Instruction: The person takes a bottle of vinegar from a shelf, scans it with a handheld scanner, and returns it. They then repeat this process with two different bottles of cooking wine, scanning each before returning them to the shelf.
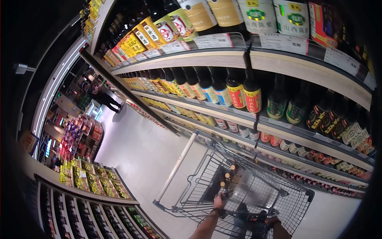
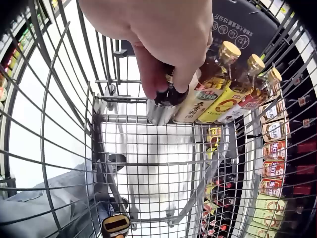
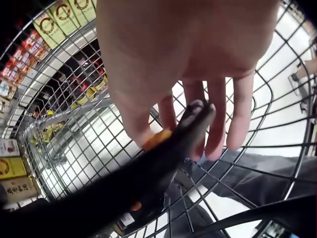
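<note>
My left hand [image 2: 153, 29] grips the top of a bottle [image 2: 166, 106] inside the wire shopping cart [image 1: 199, 167]; in the left wrist view its fingers hide most of the neck. Close beside it stand three gold-capped bottles: one with a cream label [image 2: 193, 101], one yellow-labelled [image 2: 220, 106] and one with a red and white label [image 2: 250, 101]. My right hand [image 3: 193, 44] is over the cart basket, fingers pointing down. A blurred black strip [image 3: 124, 183] crosses in front of those fingers, and a small orange piece [image 3: 157, 140] shows at the thumb; I cannot tell whether they hold it.
Shelves of dark sauce bottles [image 1: 252, 95] rise along the right of the cart. A low stand of yellow packets [image 1: 93, 179] is across the aisle to the left, with the pale floor [image 1: 137, 159] between. Another person [image 1: 104, 97] stands farther down the aisle.
</note>
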`<act>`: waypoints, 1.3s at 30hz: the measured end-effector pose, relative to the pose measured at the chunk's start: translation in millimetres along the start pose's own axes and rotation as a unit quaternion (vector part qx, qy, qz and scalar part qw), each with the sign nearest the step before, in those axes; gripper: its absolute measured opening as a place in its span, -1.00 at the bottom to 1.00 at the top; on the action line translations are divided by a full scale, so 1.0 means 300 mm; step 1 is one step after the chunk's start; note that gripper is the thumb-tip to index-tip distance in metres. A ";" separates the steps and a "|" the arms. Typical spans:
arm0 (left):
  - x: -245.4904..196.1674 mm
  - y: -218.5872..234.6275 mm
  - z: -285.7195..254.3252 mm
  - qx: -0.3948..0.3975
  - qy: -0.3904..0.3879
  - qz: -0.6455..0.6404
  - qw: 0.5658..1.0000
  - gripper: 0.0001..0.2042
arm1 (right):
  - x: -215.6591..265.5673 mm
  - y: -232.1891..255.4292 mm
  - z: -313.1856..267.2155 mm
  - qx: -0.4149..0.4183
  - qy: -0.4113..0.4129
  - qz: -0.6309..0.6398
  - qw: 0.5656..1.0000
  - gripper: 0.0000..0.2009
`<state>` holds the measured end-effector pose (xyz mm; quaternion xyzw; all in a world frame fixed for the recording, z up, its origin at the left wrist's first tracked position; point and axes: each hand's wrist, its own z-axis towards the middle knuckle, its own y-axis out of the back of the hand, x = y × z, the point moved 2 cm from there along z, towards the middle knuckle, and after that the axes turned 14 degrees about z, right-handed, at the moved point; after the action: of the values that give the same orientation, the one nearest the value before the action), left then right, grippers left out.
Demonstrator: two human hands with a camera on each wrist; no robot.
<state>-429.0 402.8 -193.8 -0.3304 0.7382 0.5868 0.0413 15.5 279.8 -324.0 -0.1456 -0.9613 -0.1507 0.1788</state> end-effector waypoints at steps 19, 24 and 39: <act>-0.667 0.853 -0.789 -0.229 -0.105 -0.367 0.895 -0.83 | 0.506 0.467 -1.319 0.023 0.269 0.499 0.823 -0.82; -1.017 1.079 -0.958 -0.204 -0.181 -0.400 0.875 -0.82 | 0.646 0.521 -1.369 -0.096 0.354 0.508 0.780 -0.77; -1.303 1.133 -0.981 -0.084 -0.180 -0.545 0.815 -0.70 | 0.846 0.367 -1.680 -0.121 0.528 0.643 0.541 -0.54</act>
<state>-210.8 343.1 357.5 -0.5691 0.3649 0.5769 0.4584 -23.6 265.3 249.4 -0.6392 -0.3143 -0.1598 0.6834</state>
